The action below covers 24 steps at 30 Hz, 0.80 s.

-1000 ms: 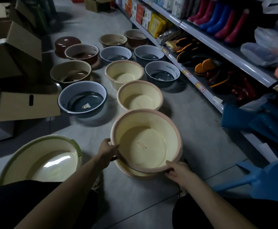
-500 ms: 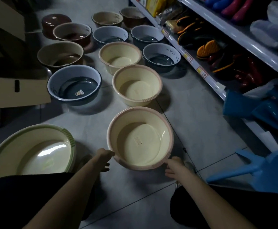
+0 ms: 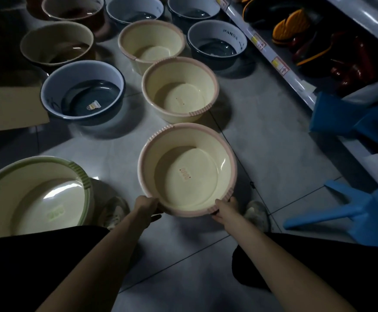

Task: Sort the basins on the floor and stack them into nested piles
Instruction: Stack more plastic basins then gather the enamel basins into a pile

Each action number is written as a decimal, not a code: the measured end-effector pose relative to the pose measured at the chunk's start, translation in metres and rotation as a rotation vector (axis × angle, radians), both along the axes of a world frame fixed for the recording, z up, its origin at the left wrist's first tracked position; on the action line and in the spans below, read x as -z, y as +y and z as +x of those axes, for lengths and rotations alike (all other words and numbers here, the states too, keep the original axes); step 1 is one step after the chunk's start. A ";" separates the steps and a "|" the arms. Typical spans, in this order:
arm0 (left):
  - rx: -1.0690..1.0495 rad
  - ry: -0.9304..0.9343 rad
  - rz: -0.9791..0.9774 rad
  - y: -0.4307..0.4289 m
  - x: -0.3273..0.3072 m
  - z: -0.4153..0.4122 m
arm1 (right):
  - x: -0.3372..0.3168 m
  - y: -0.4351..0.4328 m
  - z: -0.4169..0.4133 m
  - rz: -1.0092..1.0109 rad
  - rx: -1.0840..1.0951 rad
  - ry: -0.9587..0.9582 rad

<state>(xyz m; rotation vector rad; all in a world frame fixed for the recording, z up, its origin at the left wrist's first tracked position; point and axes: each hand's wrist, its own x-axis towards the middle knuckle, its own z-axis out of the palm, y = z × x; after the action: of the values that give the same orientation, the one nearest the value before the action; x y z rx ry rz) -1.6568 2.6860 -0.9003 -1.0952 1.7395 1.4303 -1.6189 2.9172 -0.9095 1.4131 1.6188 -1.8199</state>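
A cream basin with a pink rim (image 3: 187, 170) sits on the floor tiles right in front of me. My left hand (image 3: 146, 204) grips its near-left rim and my right hand (image 3: 225, 207) grips its near-right rim. Whether another basin is nested under it cannot be seen. Behind it stand two more cream pink-rimmed basins (image 3: 180, 90) (image 3: 152, 45) in a line. A blue-grey basin (image 3: 82, 92) with a dark bottom is to the left, and a large green-rimmed basin (image 3: 33, 194) is by my left knee.
More basins stand at the back: a brown one (image 3: 56, 45), a dark "PANDA" one (image 3: 217, 43) and several others. A store shelf (image 3: 280, 70) with shoes runs along the right. Blue dustpans (image 3: 352, 210) lie at right, a cardboard box (image 3: 10, 104) at left.
The cream basin, tilted above another cream basin a second ago, has come down level over it. My hands have shifted to its near rim. The view has tilted downward.
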 end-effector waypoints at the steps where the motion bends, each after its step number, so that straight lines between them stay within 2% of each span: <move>1: -0.010 0.004 0.009 0.001 -0.001 0.001 | 0.001 0.001 -0.002 0.002 0.007 0.013; 5: 0.031 -0.017 0.030 0.005 -0.008 0.010 | 0.006 0.007 -0.007 0.071 0.035 0.041; 10: 0.187 -0.189 0.082 -0.009 -0.009 0.023 | 0.011 0.020 -0.010 0.379 0.057 0.001; 13: 0.042 -0.010 0.030 -0.015 -0.004 0.012 | 0.009 0.030 -0.013 0.466 -0.002 0.019; 15: -0.014 0.138 -0.017 -0.016 -0.008 -0.002 | 0.008 0.035 -0.016 0.491 -0.052 0.029; 17: -0.009 0.195 -0.047 -0.018 -0.014 -0.015 | 0.009 0.038 -0.020 0.484 -0.116 0.020; 21: 0.155 0.109 -0.138 -0.022 -0.019 -0.033 | 0.018 0.048 -0.028 0.411 -0.167 -0.052; 24: 0.218 0.080 -0.129 -0.017 -0.029 -0.039 | 0.005 0.061 -0.039 0.423 -0.154 -0.092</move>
<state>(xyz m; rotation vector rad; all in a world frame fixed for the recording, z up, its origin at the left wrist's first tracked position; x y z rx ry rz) -1.6956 2.6687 -0.8709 -0.8920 1.9651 1.2573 -1.6582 2.9782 -0.9142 1.4597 2.0838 -1.3580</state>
